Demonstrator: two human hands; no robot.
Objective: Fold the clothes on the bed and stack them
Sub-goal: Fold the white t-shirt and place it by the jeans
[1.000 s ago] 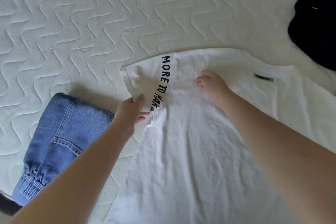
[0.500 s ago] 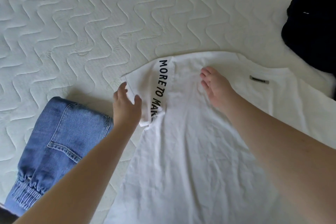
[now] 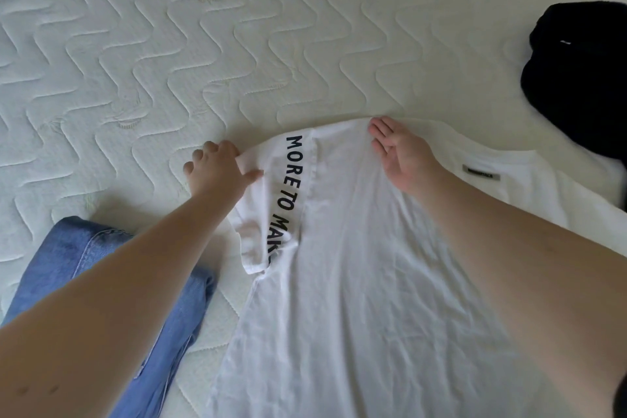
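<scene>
white t-shirt [image 3: 356, 281] spread flat on the bed [image 3: 169, 44], folded jeans [image 3: 101, 281] just beside at left, black garment [image 3: 583, 78] well apart at far right. at the sleeve [image 3: 268, 200], left hand [image 3: 217, 173] pinching the cuff edge between thumb and curled fingers; further right, right hand [image 3: 403, 156] flat, fingers together, pressing the shoulder. probably best to draw the sleeve taut and square before folding inward, keeping the shoulder pinned so no crease creeps across.
</scene>
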